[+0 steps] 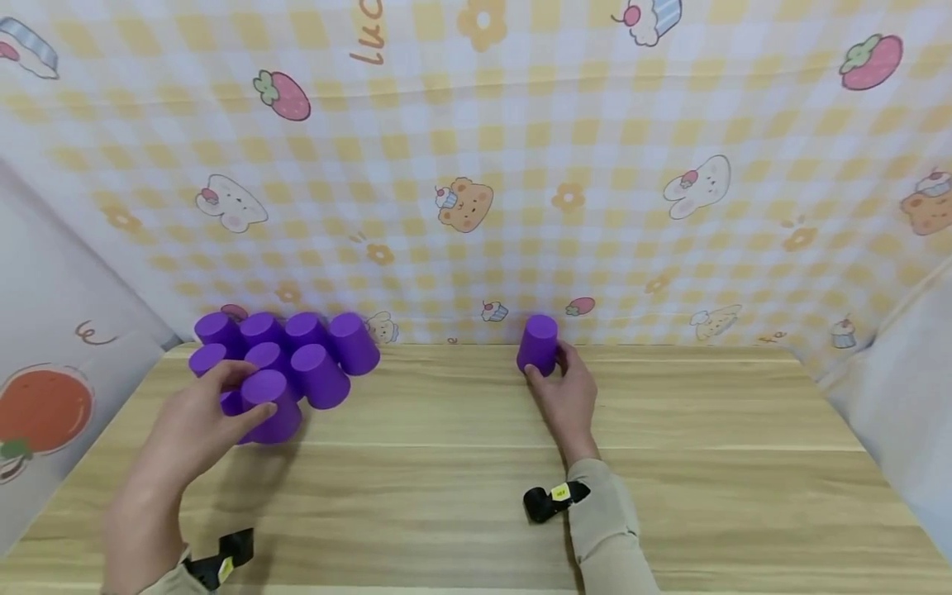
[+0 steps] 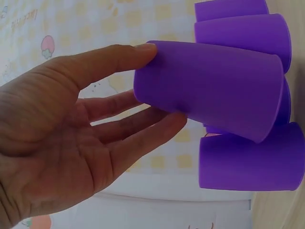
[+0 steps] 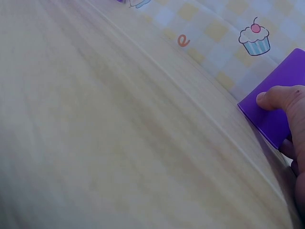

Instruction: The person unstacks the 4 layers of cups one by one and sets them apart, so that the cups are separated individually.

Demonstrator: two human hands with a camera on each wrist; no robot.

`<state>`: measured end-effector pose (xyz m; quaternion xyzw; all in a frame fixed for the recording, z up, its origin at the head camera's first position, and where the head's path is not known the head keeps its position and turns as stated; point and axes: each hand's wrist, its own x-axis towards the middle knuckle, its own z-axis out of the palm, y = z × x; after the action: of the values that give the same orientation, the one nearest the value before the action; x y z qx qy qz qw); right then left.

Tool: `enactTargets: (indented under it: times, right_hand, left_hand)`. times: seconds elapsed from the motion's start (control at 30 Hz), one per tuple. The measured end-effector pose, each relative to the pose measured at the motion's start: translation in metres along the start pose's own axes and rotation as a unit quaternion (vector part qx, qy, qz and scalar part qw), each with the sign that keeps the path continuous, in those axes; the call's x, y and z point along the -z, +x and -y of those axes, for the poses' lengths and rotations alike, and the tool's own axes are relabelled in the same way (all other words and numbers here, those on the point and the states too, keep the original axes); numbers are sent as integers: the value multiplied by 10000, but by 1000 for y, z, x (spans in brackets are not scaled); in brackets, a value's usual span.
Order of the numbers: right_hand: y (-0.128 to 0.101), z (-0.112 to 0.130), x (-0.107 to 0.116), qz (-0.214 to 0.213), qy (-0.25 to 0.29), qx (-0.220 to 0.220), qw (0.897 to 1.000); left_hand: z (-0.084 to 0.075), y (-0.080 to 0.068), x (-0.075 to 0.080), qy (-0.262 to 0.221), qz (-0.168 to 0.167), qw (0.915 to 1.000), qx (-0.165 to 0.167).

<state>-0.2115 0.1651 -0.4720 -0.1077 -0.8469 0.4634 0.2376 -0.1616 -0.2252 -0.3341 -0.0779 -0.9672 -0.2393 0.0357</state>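
My left hand (image 1: 193, 426) pinches an upside-down purple cup (image 1: 277, 413) by its narrow base end, thumb on one side and fingers on the other. In the left wrist view this cup (image 2: 214, 88) is slightly tilted, and other purple cups (image 2: 252, 164) are close around it. Several more upside-down purple cups (image 1: 321, 378) stand grouped at the back left, partly hidden by the left hand. Toward the back, right of centre, my right hand (image 1: 571, 401) grips a single upside-down purple cup (image 1: 539, 343). The right wrist view has its thumb on that cup's side (image 3: 274, 121).
A wooden table (image 1: 446, 504) lies under both hands. Behind it hangs a yellow-checked cloth (image 1: 506, 273) with cartoon prints, close to the back cups. White cloth (image 1: 922, 372) hangs at the right side, and another printed cloth (image 1: 67, 273) at the left.
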Motion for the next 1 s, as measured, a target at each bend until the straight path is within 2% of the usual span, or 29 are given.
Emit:
enactTargets:
  times: [0.17,0.4,0.53,0.77,1.0]
  right_hand:
    - [0,2,0,10,-7,26,10000]
    - [-2,4,3,-26,-20,-41,10000]
    - [-1,3,3,5,-67,-16,10000]
    - [0,3,4,-1,-39,0,10000]
    - [-1,2,3,23,-32,-50,10000]
  left_hand:
    - [3,3,-4,-14,-183,9997,-175]
    - [6,4,-9,-14,124,9999,-110]
    - [6,6,-11,23,175,9998,-41]
    - [9,8,-13,186,-9,9998,-115]
    - [11,7,-15,144,-142,9994,-299]
